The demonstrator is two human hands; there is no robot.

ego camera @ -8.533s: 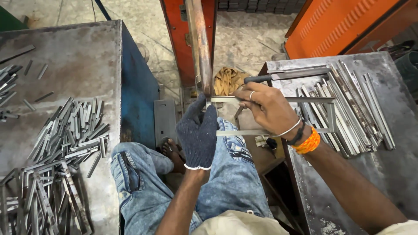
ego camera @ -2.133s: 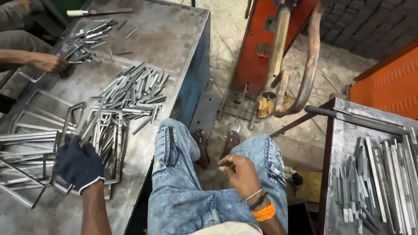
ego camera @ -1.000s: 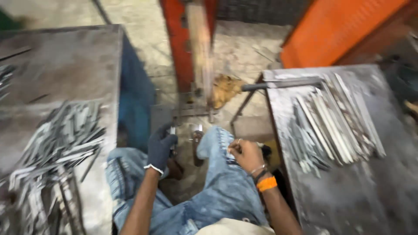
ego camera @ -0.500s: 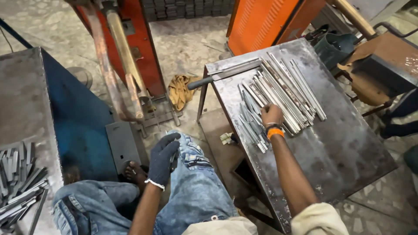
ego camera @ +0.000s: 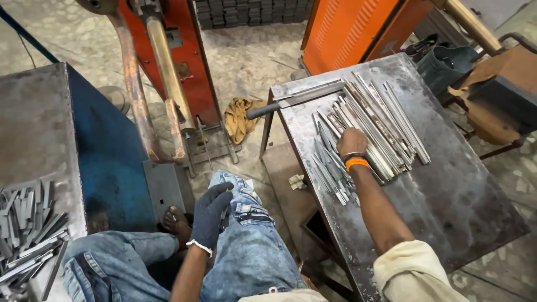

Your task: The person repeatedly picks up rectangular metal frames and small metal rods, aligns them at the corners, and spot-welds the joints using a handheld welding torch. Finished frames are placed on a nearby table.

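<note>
My left hand point(ego camera: 211, 215) wears a dark glove and rests flat on the knee of my blue jeans point(ego camera: 251, 251), holding nothing. My right hand point(ego camera: 351, 142), with an orange band at the wrist, reaches onto the steel table point(ego camera: 447, 190) at my right. Its fingers are pressed down into a pile of short metal strips point(ego camera: 330, 162). Whether they grip a strip is hidden by the back of the hand. Longer metal bars point(ego camera: 386, 126) lie fanned just beyond the hand.
A red spot-welding machine point(ego camera: 173, 67) with two copper arms point(ego camera: 140, 106) stands ahead between my knees. A blue-sided table point(ego camera: 39, 134) at my left carries several cut strips point(ego camera: 28, 235). A yellow rag point(ego camera: 239, 117) lies on the floor. An orange cabinet point(ego camera: 358, 28) stands behind the right table.
The view has swung from the left table to the right one. My right hand went out to the short strips and has stayed there. My left hand has settled on my knee.
</note>
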